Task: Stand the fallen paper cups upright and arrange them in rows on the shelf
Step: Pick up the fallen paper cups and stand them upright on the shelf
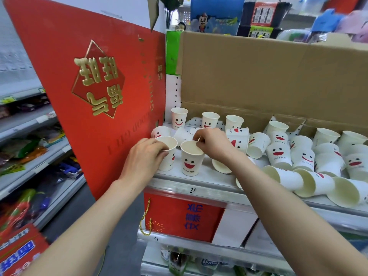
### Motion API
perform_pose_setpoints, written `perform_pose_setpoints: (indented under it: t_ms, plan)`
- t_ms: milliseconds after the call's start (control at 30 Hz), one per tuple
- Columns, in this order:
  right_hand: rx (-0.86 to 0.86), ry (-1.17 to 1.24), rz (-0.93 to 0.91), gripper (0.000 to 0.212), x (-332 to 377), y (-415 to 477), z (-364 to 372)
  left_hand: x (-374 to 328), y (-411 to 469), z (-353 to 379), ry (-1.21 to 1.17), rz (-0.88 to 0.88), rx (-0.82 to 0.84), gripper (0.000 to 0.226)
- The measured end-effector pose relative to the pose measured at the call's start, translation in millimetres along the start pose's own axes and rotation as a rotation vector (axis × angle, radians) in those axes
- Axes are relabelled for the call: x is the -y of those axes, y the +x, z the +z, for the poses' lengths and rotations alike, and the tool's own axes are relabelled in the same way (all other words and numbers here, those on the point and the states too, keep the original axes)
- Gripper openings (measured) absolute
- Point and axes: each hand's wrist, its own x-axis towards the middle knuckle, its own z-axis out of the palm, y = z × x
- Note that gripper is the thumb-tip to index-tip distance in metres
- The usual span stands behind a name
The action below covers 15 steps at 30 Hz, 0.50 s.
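Two upright paper cups stand side by side at the front left of the white shelf point(199, 181), each printed with a red smiling face. The left hand point(144, 156) wraps the left front cup point(168, 154), fingers curled over its rim; the right hand point(214, 143) pinches the far rim of the right front cup point(192, 158) between thumb and fingertips. At 12 o'clock from the pair, three more cups stand upright in a back row point(210, 119) against the cardboard panel point(268, 76). Between the rows, at least two cups lie tipped on their sides point(160, 131). From 2 to 4 o'clock sprawls a jumbled heap of cups point(308, 162), some upright, some inverted, at least four on their sides with mouths toward the shelf edge; an exact count cannot be made. At 10 o'clock leans one large red gift box point(95, 86) with gold characters.
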Motion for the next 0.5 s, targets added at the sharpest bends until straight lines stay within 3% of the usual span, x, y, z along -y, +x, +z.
perform_pose_setpoints:
  t_ms: [367, 500]
  plan:
    - [0.061, 0.089, -0.02, 0.025, -7, -1, -13, 6, 1, 3, -0.029, 0.045, 0.021, 0.01]
    - [0.061, 0.088, -0.036, 0.026, -7, -4, -15, 9, 3, 6, -0.079, 0.059, 0.082, 0.024]
